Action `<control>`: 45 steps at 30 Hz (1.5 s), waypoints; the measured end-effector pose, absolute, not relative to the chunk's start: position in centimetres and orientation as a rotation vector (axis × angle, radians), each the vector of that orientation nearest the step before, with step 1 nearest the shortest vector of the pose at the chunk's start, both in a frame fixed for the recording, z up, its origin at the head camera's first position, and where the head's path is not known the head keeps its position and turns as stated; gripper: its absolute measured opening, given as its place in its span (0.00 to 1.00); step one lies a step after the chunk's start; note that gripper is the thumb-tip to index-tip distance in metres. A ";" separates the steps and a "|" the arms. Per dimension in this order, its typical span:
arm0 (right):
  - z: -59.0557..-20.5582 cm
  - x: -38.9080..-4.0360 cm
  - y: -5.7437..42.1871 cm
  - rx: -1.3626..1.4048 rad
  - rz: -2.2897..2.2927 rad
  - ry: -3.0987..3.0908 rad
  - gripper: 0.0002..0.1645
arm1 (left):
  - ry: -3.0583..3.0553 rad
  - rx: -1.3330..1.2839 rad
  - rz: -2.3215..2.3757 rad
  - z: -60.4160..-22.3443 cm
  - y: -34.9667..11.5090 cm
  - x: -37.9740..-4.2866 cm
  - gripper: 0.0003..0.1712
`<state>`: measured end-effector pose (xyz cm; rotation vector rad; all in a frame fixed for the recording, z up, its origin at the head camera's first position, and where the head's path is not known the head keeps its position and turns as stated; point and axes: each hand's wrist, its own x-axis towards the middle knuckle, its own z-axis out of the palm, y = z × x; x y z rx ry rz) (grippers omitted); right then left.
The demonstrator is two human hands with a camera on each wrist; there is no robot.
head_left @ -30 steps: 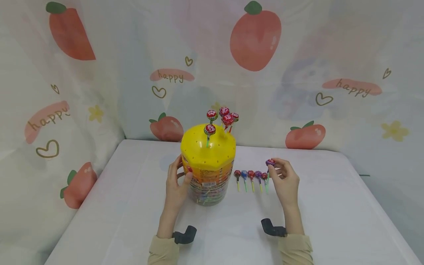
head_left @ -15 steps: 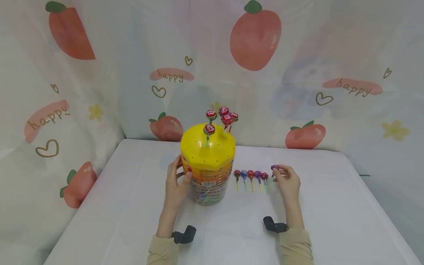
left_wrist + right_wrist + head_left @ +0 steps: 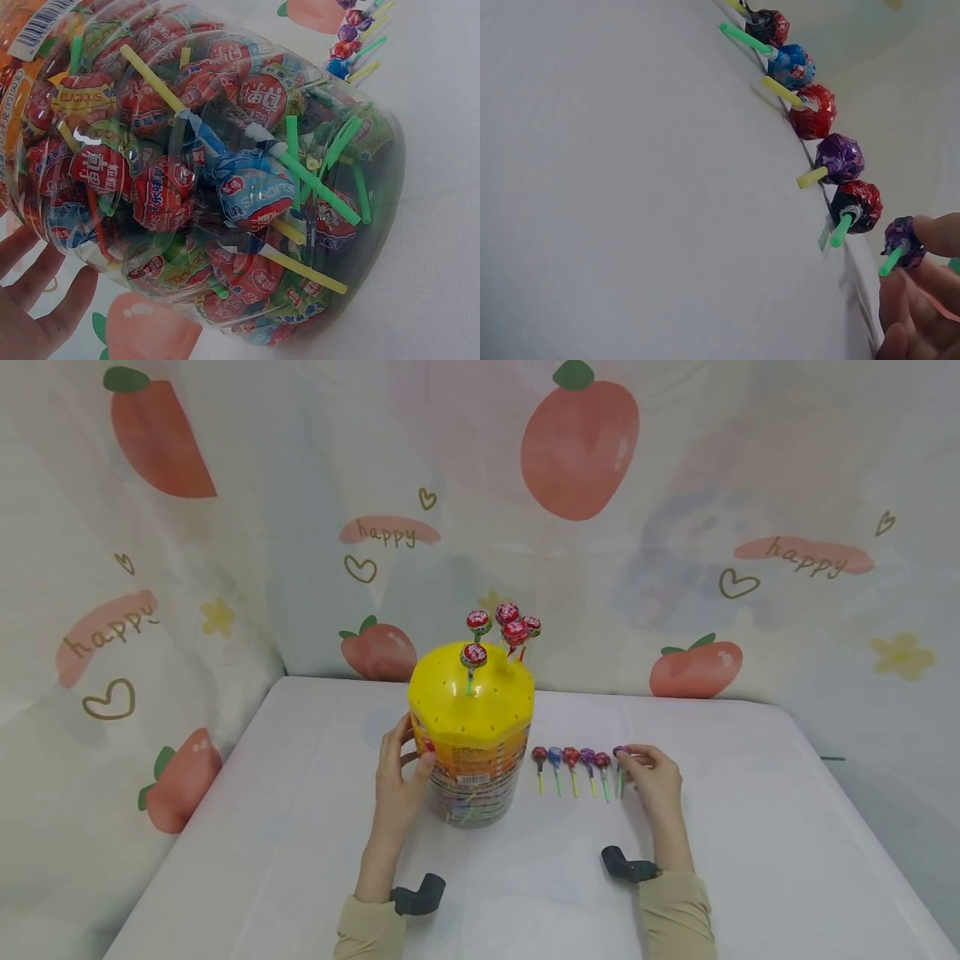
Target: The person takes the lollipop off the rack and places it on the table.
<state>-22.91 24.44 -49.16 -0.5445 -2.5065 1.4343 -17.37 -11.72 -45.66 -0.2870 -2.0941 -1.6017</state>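
**Lollipop [image 3: 901, 241] in purple wrap, pinched at the end of a row**

Head view: With the right hand [image 3: 656, 772], pinches the purple lollipop by its wrapped head, just right of five lollipops [image 3: 572, 756] laid side by side on the white table [image 3: 525, 893]. With the left hand [image 3: 402, 777], grips the upright jar [image 3: 480, 760] by its left side, thumb toward the front. Holds the hands well apart, with jar and row between. Shows a yellow lid [image 3: 457, 714] with small holes, and five more lollipops [image 3: 514, 632] standing in it. Step in hand, judging by the line-up: probably setting down a sixth lollipop beside the others.

Left wrist view: Shows packed lollipops [image 3: 255, 195] through the clear wall, sticks at many angles, with left-hand fingers at the lower left. Cannot judge exact finger contact here.

Right wrist view: Closes thumb and fingertip on the purple head, leaving the green stick [image 3: 892, 261] free, near the dark red lollipop [image 3: 856, 206] but apart from it. Cannot tell about contact with the table. Next, on this reading, calls for laying the stick in line with its neighbours, then loosening the pinch without nudging the row.
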 end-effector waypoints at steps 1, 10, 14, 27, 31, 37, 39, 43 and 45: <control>-49.1 -22.9 24.4 -0.558 1.423 -2.524 0.22 | -2.092 -0.287 -1.602 -45.7 -11.7 -17.4 0.35; -49.2 -22.8 24.0 -0.607 1.353 -2.557 0.20 | -2.087 -0.283 -1.596 -45.5 -11.5 -17.3 0.35; -49.3 -22.8 23.8 -0.606 1.293 -2.590 0.20 | -2.088 -0.278 -1.588 -45.5 -11.4 -17.3 0.35; -49.3 -22.6 23.6 -0.605 1.274 -2.623 0.21 | -2.102 -0.260 -1.606 -45.6 -11.5 -17.3 0.36; -49.3 -22.5 24.0 -0.595 1.304 -2.622 0.22 | -2.105 -0.260 -1.611 -45.5 -11.5 -17.2 0.37; -49.0 -22.2 24.6 -0.610 1.326 -2.588 0.23 | -2.106 -0.262 -1.603 -45.4 -11.4 -17.2 0.36; -48.6 -22.1 24.6 -0.594 1.341 -2.560 0.22 | -2.102 -0.263 -1.607 -45.4 -11.5 -17.2 0.36; -47.3 -21.7 24.3 -0.527 1.353 -2.452 0.19 | -2.100 -0.271 -1.601 -45.4 -11.5 -17.2 0.36; -46.5 -21.5 24.1 -0.500 1.355 -2.403 0.18 | -2.097 -0.274 -1.600 -45.4 -11.5 -17.2 0.36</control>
